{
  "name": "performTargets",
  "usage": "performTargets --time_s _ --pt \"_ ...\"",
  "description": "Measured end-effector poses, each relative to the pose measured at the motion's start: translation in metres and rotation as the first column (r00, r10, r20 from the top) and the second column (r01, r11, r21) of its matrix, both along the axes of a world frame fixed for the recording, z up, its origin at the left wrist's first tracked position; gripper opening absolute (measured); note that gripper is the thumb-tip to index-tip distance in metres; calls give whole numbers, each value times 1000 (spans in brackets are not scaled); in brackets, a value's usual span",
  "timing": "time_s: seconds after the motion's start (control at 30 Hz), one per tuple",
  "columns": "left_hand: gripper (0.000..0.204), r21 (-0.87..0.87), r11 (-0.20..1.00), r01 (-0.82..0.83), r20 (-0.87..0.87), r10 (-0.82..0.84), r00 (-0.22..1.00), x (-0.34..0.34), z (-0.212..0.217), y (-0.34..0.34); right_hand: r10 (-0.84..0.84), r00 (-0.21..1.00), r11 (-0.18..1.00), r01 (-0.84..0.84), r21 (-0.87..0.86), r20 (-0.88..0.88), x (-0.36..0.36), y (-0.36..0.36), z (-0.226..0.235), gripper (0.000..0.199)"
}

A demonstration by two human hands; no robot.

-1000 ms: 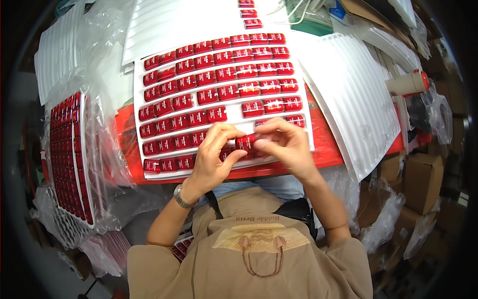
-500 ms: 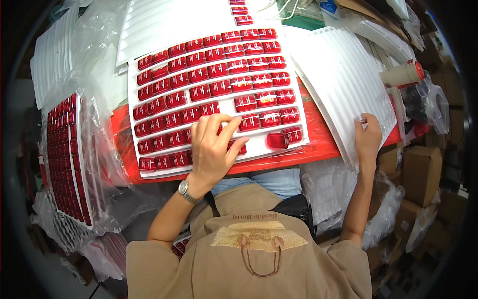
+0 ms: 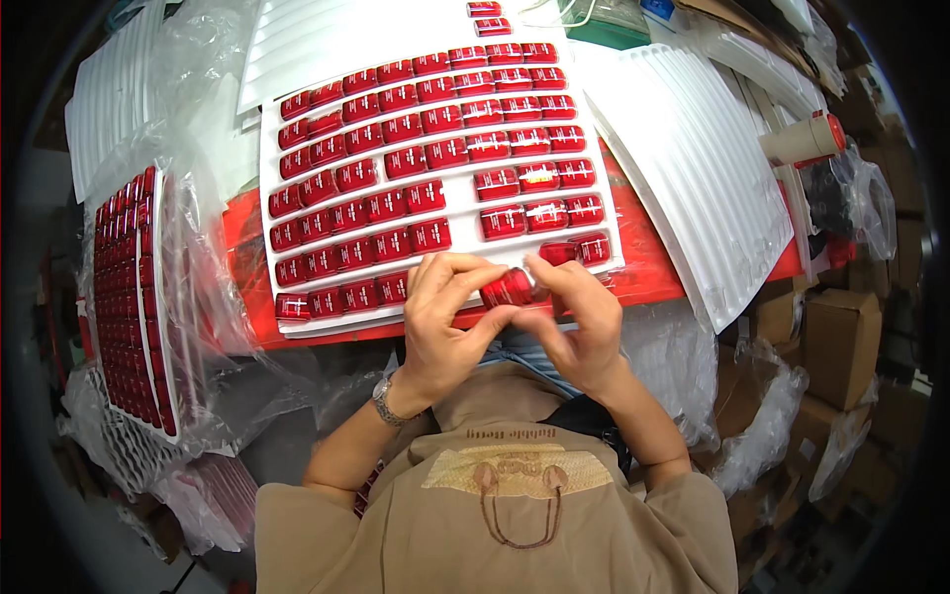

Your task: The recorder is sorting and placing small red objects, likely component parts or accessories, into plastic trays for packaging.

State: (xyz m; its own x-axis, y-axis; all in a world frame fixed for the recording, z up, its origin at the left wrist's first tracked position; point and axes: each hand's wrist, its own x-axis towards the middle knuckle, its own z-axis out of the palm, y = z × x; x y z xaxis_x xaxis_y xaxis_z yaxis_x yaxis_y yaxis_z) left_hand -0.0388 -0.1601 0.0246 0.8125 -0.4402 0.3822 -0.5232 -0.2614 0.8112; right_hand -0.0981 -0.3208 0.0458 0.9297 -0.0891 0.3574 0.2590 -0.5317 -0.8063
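Both my hands meet over the near edge of a white ribbed tray (image 3: pixel 460 203) with curved rows of small red bottles with pale print. My left hand (image 3: pixel 440 315), a metal watch at its wrist, pinches one red bottle (image 3: pixel 508 288) by its body, tilted. At the bottle's pale, shiny end, the thumb and fingers of my right hand (image 3: pixel 582 319) are closed. They hide part of that end. Just beyond my right hand, a red bottle (image 3: pixel 558 253) lies crooked in the nearest row. Gaps show among the rows in the middle of the tray.
White ribbed trays (image 3: pixel 683 168) are stacked at the right, beside a pale cylinder with a red end (image 3: pixel 804 139). A plastic-wrapped tray of red bottles (image 3: pixel 129 307) stands at the left. Red sheeting (image 3: pixel 648 252) covers the table; cardboard boxes (image 3: pixel 836 342) sit low at the right.
My right hand has left the white trays at the right and joined my left. A red bottle is now up between both hands. The bottle tray appears shifted slightly away from me.
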Motion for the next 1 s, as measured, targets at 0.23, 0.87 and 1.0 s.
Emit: performTargets --time_s 0.23,0.87,1.0 --pt "33 378 916 -135 250 39 967 16 -3 13 -340 935 821 349 -451 104 -9 -41 -18 23" --pt "36 427 904 -4 219 -99 971 7 2 -26 -666 742 507 375 -776 -77 -96 -159 -11 32" --pt "36 482 875 -52 290 -103 952 13 -2 -28 -598 798 782 562 -268 -72 -91 -156 -16 32"
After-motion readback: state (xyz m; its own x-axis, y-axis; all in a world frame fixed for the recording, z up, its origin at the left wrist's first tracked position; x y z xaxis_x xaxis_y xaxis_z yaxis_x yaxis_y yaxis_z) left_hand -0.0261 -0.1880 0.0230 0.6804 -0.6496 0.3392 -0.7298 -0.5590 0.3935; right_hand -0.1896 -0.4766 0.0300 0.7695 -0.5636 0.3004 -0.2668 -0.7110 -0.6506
